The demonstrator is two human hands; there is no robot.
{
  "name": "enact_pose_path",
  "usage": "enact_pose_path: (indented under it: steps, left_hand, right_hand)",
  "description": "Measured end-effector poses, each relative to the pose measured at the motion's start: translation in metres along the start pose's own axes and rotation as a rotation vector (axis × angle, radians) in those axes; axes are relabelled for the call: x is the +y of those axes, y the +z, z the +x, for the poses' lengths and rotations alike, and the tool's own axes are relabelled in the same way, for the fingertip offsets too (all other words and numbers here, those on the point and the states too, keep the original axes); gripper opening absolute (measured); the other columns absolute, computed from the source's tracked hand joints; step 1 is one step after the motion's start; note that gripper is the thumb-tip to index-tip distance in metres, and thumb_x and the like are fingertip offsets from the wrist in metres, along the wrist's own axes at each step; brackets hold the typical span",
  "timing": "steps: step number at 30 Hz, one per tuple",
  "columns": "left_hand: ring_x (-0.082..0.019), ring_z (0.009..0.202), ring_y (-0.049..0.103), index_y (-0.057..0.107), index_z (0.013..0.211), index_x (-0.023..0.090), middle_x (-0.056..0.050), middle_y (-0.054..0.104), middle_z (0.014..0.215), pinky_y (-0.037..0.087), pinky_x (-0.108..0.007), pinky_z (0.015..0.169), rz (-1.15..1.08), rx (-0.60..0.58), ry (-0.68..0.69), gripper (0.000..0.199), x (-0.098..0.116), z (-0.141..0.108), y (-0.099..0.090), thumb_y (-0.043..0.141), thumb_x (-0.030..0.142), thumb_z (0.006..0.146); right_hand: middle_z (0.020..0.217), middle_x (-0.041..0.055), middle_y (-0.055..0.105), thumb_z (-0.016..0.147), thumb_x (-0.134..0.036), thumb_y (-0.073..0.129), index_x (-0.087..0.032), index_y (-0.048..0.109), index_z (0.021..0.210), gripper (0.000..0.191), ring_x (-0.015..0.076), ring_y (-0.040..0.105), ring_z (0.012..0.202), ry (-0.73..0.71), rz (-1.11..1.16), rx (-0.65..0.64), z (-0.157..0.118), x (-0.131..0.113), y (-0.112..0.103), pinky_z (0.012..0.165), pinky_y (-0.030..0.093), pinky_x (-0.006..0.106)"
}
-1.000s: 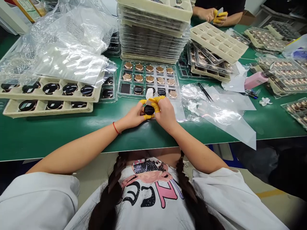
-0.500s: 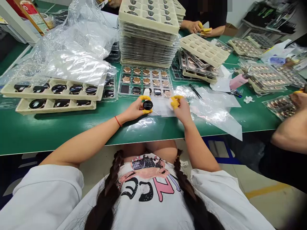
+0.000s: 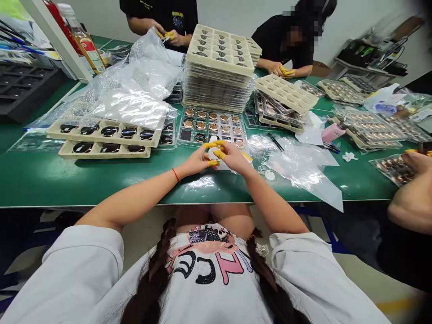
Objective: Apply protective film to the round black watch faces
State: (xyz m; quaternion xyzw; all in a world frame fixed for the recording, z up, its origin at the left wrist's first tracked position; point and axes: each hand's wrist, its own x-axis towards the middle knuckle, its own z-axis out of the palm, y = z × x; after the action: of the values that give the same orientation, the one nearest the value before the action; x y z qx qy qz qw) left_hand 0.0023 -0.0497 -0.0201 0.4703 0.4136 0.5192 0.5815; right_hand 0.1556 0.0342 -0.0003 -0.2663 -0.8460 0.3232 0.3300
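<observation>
My left hand (image 3: 199,160) grips a small round compact (image 3: 213,154) at its edge, its pale disc-shaped face turned up. Over that face bend the yellow-covered fingers of my right hand (image 3: 232,156), closed against the rim. Both hands wear yellow finger covers. Just beyond them lies a clear tray (image 3: 184,127) with several round gold pieces (image 3: 213,116) and black ones in its pockets. White paper under my hands is partly hidden. A pale round disc (image 3: 269,174) lies on the green table right of my right wrist.
A tall stack of cream trays (image 3: 219,67) stands behind the clear tray. Plastic bags (image 3: 135,103) cover trays of black compacts (image 3: 109,131) at left. Tweezers (image 3: 276,141), plastic sheets (image 3: 310,171) and a pink bottle (image 3: 333,132) lie at right. Co-workers' hands (image 3: 281,70) work across the table.
My right hand has moved left from the paper to the compact. The compact showed a black face with small print and now shows a pale one. The view has shifted up and left.
</observation>
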Motion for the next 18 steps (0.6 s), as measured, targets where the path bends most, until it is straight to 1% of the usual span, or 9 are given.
enact_pose_path:
  steps: [2, 4, 7, 8, 10, 12, 14, 16, 18]
  left_hand:
    - [-0.016, 0.068, 0.070, 0.038, 0.123, 0.015, 0.000, 0.071, 0.075, 0.057, -0.034, 0.075, -0.016, 0.041, -0.020, 0.068, 0.000, 0.001, 0.000, 0.077, 0.015, 0.067]
    - [-0.016, 0.068, 0.071, 0.040, 0.122, 0.013, 0.001, 0.070, 0.069, 0.056, -0.034, 0.077, -0.033, 0.064, -0.042, 0.062, 0.001, 0.002, 0.000, 0.074, 0.010, 0.069]
    - [-0.016, 0.068, 0.071, 0.046, 0.116, 0.011, 0.000, 0.070, 0.068, 0.056, -0.036, 0.080, -0.056, 0.065, -0.087, 0.049, 0.004, 0.002, 0.000, 0.068, 0.006, 0.073]
    - [-0.016, 0.068, 0.071, 0.046, 0.115, 0.010, -0.001, 0.071, 0.069, 0.055, -0.037, 0.081, -0.061, 0.068, -0.098, 0.045, 0.006, 0.002, 0.000, 0.066, 0.005, 0.074]
    - [-0.014, 0.068, 0.071, 0.045, 0.116, 0.011, -0.002, 0.072, 0.073, 0.055, -0.037, 0.084, -0.068, 0.091, -0.111, 0.042, 0.009, 0.000, -0.001, 0.060, 0.002, 0.077]
    - [-0.013, 0.069, 0.071, 0.043, 0.118, 0.011, -0.002, 0.072, 0.076, 0.054, -0.036, 0.086, -0.076, 0.113, -0.115, 0.043, 0.011, -0.001, -0.003, 0.055, -0.001, 0.079]
    - [-0.013, 0.069, 0.071, 0.042, 0.120, 0.011, -0.002, 0.073, 0.076, 0.053, -0.035, 0.086, -0.086, 0.116, -0.121, 0.044, 0.012, -0.002, -0.006, 0.052, -0.003, 0.080]
    - [-0.013, 0.070, 0.071, 0.041, 0.123, 0.011, -0.001, 0.072, 0.074, 0.053, -0.035, 0.085, -0.100, 0.107, -0.130, 0.047, 0.013, -0.001, -0.007, 0.052, -0.004, 0.080]
    - [-0.013, 0.070, 0.071, 0.041, 0.123, 0.010, -0.001, 0.072, 0.073, 0.053, -0.034, 0.085, -0.114, 0.097, -0.144, 0.048, 0.013, 0.000, -0.008, 0.053, -0.004, 0.080]
  right_hand:
    - [0.072, -0.0010, 0.063, 0.087, -0.034, 0.060, -0.015, 0.059, 0.101, 0.024, 0.0086, 0.056, 0.062, 0.044, 0.060, -0.036, 0.020, -0.005, 0.000, 0.060, 0.047, 0.024]
    - [0.083, 0.0010, 0.064, 0.085, -0.027, 0.060, -0.016, 0.057, 0.100, 0.019, 0.0109, 0.058, 0.070, 0.105, 0.096, -0.012, 0.049, -0.009, 0.004, 0.066, 0.048, 0.026]
    - [0.091, 0.0032, 0.064, 0.083, -0.022, 0.060, -0.015, 0.057, 0.100, 0.018, 0.0131, 0.058, 0.076, 0.176, -0.027, 0.032, 0.095, -0.013, 0.026, 0.071, 0.047, 0.027]
    - [0.093, 0.0045, 0.065, 0.084, -0.021, 0.058, -0.013, 0.058, 0.101, 0.020, 0.0136, 0.059, 0.078, 0.195, -0.098, 0.007, 0.107, -0.013, 0.037, 0.073, 0.047, 0.027]
    - [0.096, 0.0063, 0.067, 0.084, -0.020, 0.057, -0.011, 0.061, 0.101, 0.020, 0.0145, 0.060, 0.081, 0.215, -0.204, -0.094, 0.126, -0.013, 0.058, 0.076, 0.047, 0.027]
    - [0.093, 0.0063, 0.069, 0.082, -0.020, 0.060, -0.011, 0.066, 0.095, 0.017, 0.0160, 0.062, 0.082, 0.192, -0.261, -0.194, 0.137, -0.010, 0.071, 0.078, 0.047, 0.028]
    - [0.093, 0.0070, 0.070, 0.081, -0.019, 0.060, -0.013, 0.070, 0.090, 0.014, 0.0188, 0.062, 0.086, 0.152, -0.284, -0.216, 0.146, -0.006, 0.075, 0.082, 0.047, 0.030]
    - [0.098, 0.0090, 0.071, 0.083, -0.017, 0.056, -0.013, 0.072, 0.093, 0.019, 0.0217, 0.062, 0.093, 0.117, -0.333, -0.205, 0.157, -0.001, 0.072, 0.087, 0.046, 0.034]
    - [0.104, 0.0095, 0.071, 0.082, -0.014, 0.055, -0.013, 0.072, 0.099, 0.024, 0.0228, 0.063, 0.098, 0.080, -0.432, -0.280, 0.171, 0.002, 0.069, 0.090, 0.046, 0.035]
